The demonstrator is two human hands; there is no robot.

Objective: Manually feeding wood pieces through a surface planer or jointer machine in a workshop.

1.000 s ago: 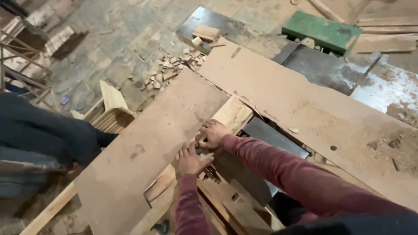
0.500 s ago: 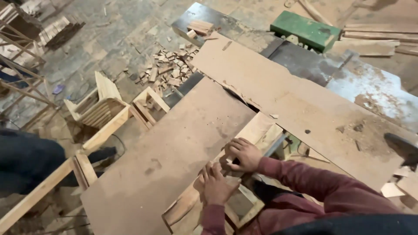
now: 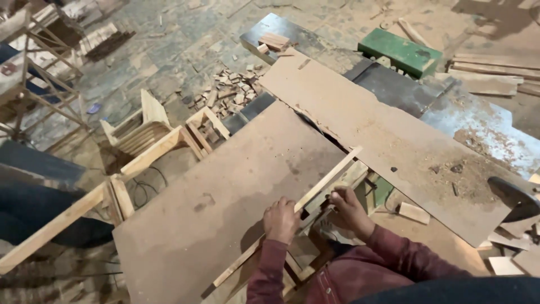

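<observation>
While both hands work at the near edge of the big brown board (image 3: 225, 197), a long pale wooden strip (image 3: 315, 194) runs diagonally between them. The left hand (image 3: 281, 219) rests knuckles-up, fingers curled over the strip where it meets the board. The right hand (image 3: 347, 209) is closed around the strip a little farther up. A second brown board (image 3: 382, 129) lies just beyond, dusted with sawdust. A green block (image 3: 408, 52) sits on the far machine, and small wood offcuts (image 3: 233, 90) litter the floor.
</observation>
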